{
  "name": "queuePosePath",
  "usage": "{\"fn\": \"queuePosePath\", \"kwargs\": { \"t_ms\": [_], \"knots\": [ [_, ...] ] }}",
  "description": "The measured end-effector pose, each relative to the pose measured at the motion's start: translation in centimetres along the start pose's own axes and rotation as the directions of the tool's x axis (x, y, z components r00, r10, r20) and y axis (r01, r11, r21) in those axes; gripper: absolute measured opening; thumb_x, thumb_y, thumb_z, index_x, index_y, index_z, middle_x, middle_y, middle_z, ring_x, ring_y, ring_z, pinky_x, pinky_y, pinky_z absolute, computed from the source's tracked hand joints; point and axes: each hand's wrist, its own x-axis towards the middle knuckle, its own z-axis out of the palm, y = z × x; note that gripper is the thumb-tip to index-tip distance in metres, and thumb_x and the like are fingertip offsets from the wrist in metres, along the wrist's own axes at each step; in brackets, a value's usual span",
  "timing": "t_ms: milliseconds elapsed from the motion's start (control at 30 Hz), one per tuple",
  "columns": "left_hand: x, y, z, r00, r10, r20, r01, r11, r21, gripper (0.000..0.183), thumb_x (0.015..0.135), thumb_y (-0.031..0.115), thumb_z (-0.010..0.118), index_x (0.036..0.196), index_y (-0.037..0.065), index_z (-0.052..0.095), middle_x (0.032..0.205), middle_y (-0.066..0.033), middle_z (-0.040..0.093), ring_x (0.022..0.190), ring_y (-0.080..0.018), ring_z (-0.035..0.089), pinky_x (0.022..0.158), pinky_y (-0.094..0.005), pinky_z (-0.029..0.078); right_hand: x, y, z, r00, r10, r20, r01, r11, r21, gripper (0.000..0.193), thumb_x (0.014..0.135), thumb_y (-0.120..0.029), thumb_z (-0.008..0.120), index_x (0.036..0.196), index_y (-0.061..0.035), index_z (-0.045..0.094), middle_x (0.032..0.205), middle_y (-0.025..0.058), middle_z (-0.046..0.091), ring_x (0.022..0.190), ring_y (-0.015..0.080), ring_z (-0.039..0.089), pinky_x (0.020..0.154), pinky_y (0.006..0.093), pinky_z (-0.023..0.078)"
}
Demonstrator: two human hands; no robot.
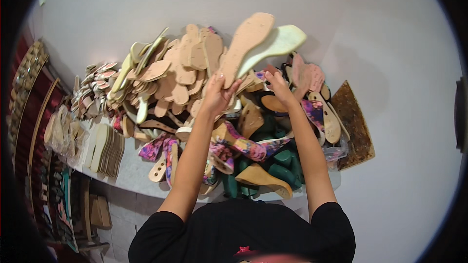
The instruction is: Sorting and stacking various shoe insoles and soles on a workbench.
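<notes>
My left hand (219, 96) is closed round the narrow ends of two shoe insoles, a tan insole (249, 36) in front and a pale greenish-white insole (278, 44) fanned out behind it. Both are raised above the heap, wide ends pointing up and away. To the right, my right hand (281, 90) has its fingers bent together at a small reddish-brown piece (271, 69), whose kind I cannot make out. Beneath my hands lie flowered wedge soles (251, 148), a wooden wedge sole (263, 179) and dark green shoe forms (282, 173).
Many tan insoles (168, 70) are piled at the far left of the table (139, 158). A row of stacked insoles (107, 151) stands at the left edge beside a plastic-wrapped bundle (63, 129). A brown speckled board (350, 126) leans at the right. Shelves (36, 141) line the left side.
</notes>
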Motion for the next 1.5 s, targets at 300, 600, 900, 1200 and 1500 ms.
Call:
{"fn": "queuePosePath", "kwargs": {
  "t_ms": [300, 600, 900, 1200, 1500],
  "knots": [
    [-5.0, 6.9, -5.0, 0.992, 0.082, -0.097, -0.069, 0.988, 0.135, 0.023, 0.095, 0.02, 0.037, 0.113, 0.005, 0.038, 0.099, -0.0087, 0.053, 0.077, -0.017, 0.057, 0.067, -0.0273, 0.048, 3.4, -2.2, 15.6, 0.988, -0.131, -0.085, 0.156, 0.84, 0.519, 0.024, 0.088, -0.025, 0.051, 0.094, -0.002, 0.047, 0.077, 0.0006, 0.05, 0.064, 0.0084, 0.048, 0.06, 0.0224, 0.043],
    [-3.4, 20.1, -14.3, 0.835, 0.441, -0.33, -0.289, 0.86, 0.42, 0.021, 0.094, 0.016, 0.034, 0.108, 0.001, 0.039, 0.088, -0.0113, 0.055, 0.064, -0.0155, 0.056, 0.053, -0.0239, 0.046, 9.4, -1.8, 21.3, 0.938, -0.279, -0.207, 0.249, 0.956, -0.157, 0.07, 0.077, -0.024, 0.056, 0.125, 0.0052, 0.015, 0.092, 0.0142, 0.049, 0.071, 0.0143, 0.054, 0.049, 0.0228, 0.045],
    [5.1, 26.8, -17.3, 0.604, 0.65, -0.461, 0.626, -0.028, 0.78, 0.06, 0.082, 0.04, 0.051, 0.123, -0.001, 0.039, 0.126, -0.0228, 0.04, 0.117, -0.0358, 0.039, 0.092, -0.0449, 0.038, 13.6, -7.9, 25.7, 0.97, -0.239, -0.033, 0.214, 0.914, -0.344, 0.089, 0.08, -0.053, 0.05, 0.129, 0.0107, 0.014, 0.13, 0.0352, 0.013, 0.122, 0.0495, 0.022, 0.1, 0.0477, 0.027],
    [8.3, 28.8, -24.8, 0.871, 0.021, -0.491, 0.488, -0.168, 0.857, 0.066, 0.072, 0.023, 0.049, 0.135, 0.013, 0.031, 0.133, -0.0233, 0.035, 0.123, -0.0414, 0.031, 0.104, -0.0422, 0.021, 9.6, -4.4, 19.5, 0.86, -0.511, 0.01, 0.464, 0.774, -0.431, 0.05, 0.08, -0.033, 0.057, 0.115, -0.0002, 0.045, 0.122, 0.0223, 0.029, 0.112, 0.0373, 0.034, 0.097, 0.0445, 0.029],
    [8.1, 19.5, -7.2, 0.749, 0.649, -0.132, 0.351, -0.221, 0.91, 0.053, 0.08, 0.038, 0.05, 0.127, 0.014, 0.041, 0.138, -0.0226, 0.02, 0.129, -0.0409, 0.006, 0.096, -0.0648, 0.006, 5.7, 1.4, 1.0, 0.774, -0.484, -0.41, 0.117, 0.744, -0.657, 0.042, 0.074, -0.025, 0.062, 0.108, -0.0044, 0.048, 0.111, 0.0192, 0.043, 0.107, 0.0358, 0.039, 0.094, 0.0446, 0.03]
  ]
}}
